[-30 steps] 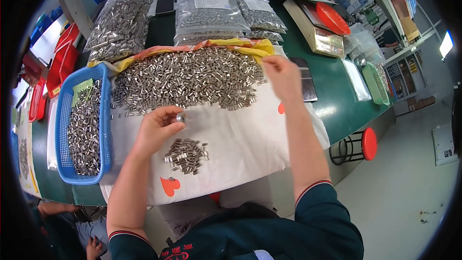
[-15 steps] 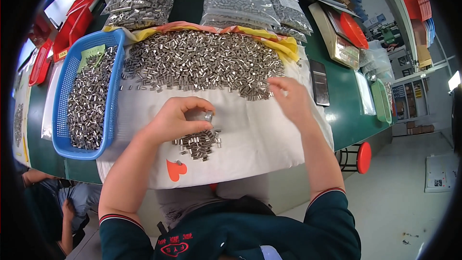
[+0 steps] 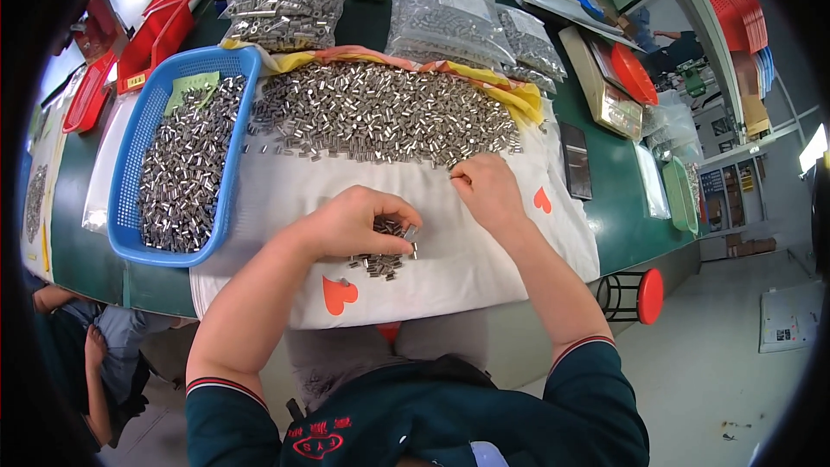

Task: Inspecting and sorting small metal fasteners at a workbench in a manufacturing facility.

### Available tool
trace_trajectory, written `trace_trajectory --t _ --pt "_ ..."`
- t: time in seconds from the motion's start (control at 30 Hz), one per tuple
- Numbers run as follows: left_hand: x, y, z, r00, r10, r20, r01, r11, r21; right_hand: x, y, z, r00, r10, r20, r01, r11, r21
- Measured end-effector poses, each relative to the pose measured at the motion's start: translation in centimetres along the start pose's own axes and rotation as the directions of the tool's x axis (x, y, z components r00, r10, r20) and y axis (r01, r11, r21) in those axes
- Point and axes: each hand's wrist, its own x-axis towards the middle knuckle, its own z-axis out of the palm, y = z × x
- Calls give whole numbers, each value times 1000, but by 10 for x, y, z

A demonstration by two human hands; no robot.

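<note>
A broad heap of small metal sleeves [image 3: 372,108] lies on a white cloth [image 3: 450,264] before me. My left hand [image 3: 353,223] is curled over a smaller cluster of sleeves [image 3: 376,266] near the cloth's front. Between its thumb and forefinger it pinches a short metal sleeve [image 3: 411,232]; whether there is more than one cannot be made out. At the near edge of the big heap, my right hand [image 3: 489,190] has its fingers drawn together. What lies in its fingertips, if anything, is hidden. One loose piece [image 3: 343,282] rests beside a red heart print.
A blue basket [image 3: 226,182] of metal sleeves stands left. Clear bags of metal parts [image 3: 290,0] and a plastic bag [image 3: 450,17] lie behind the heap, bordered by rolled yellow cloth [image 3: 523,102]. A dark phone [image 3: 577,163] lies right. Another person sits at the lower left.
My right hand has come from the heap's right end toward me and to the left, and its fingers have closed. My left hand still pinches its piece. The view has shifted slightly.
</note>
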Motion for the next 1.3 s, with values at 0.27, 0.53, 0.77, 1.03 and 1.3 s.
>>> trace_trajectory --t 0.27,0.53,0.77,1.03,1.3 --pt "4 -19 1 998 20 -55 -28 987 -160 8 -21 -1 998 -58 6 57 997 46" --pt "14 -36 -11 915 -105 -389 -152 804 -575 21 -45 9 984 89 154 -178 530 829" --pt "11 -31 -7 926 -135 -351 -92 823 -560 17 -44 15 985 4 174 -138 625 769" --pt "12 -34 -5 921 -112 -374 -113 839 -531 14 -52 20 993 -50 -111 110 765 635" --pt "10 -30 -6 927 -136 -349 -88 828 -554 14 -43 14 986 -146 -84 167 790 590"
